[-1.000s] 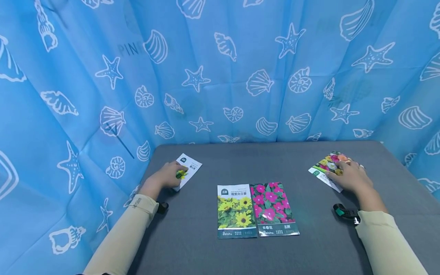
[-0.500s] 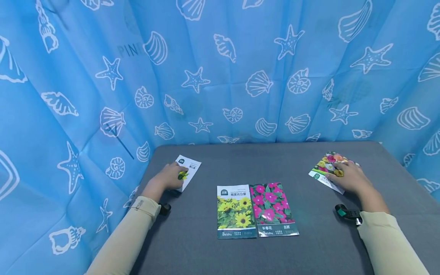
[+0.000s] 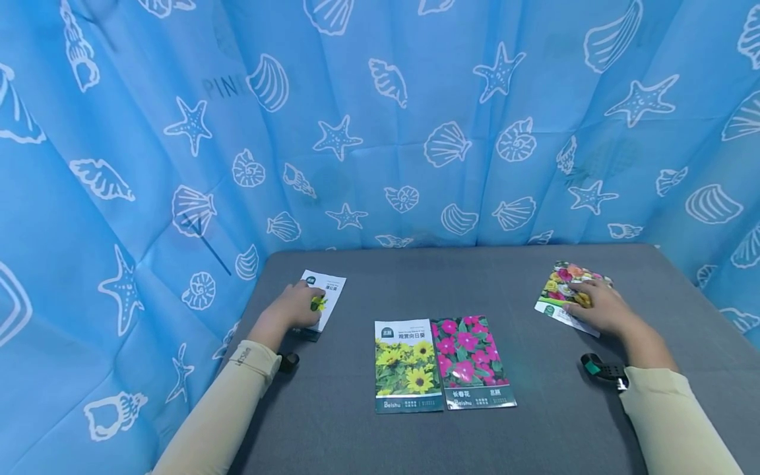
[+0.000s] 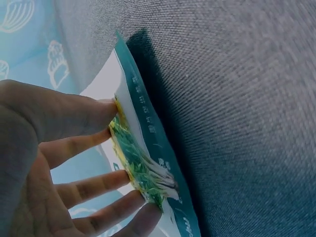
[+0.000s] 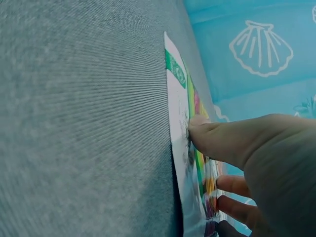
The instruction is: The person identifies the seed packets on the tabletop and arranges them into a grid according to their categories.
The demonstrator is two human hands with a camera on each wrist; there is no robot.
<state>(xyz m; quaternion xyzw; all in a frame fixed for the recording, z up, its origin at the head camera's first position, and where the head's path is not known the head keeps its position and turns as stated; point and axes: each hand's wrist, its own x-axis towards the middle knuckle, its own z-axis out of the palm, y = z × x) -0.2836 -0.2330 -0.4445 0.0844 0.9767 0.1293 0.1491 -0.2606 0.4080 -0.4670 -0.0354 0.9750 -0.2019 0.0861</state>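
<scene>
My left hand [image 3: 295, 305] rests its fingertips on a white seed packet with yellow flowers [image 3: 330, 288] at the table's left side. In the left wrist view, the thumb and spread fingers touch the printed face of this packet [image 4: 129, 143], which creases near the lower fingertips. On the right, my right hand [image 3: 605, 310] has thumb and fingers on a seed packet with multicoloured flowers [image 3: 552, 288], its white strip towards me. The right wrist view shows the thumb pressing this packet's face [image 5: 178, 106]. Both packets lie at a slant, partly hidden under the hands.
Side by side at the table's middle lie a sunflower seed packet [image 3: 408, 366] and a pink-flowered seed packet [image 3: 473, 361], their edges nearly meeting. Beneath everything is a grey cloth-covered table [image 3: 463, 435]. A blue seashell-patterned curtain [image 3: 380, 158] hangs behind and to the left.
Both outer packets have turned counterclockwise under the hands, lying straighter now. The left one has shifted slightly down and left in the head view. The middle packets stay put.
</scene>
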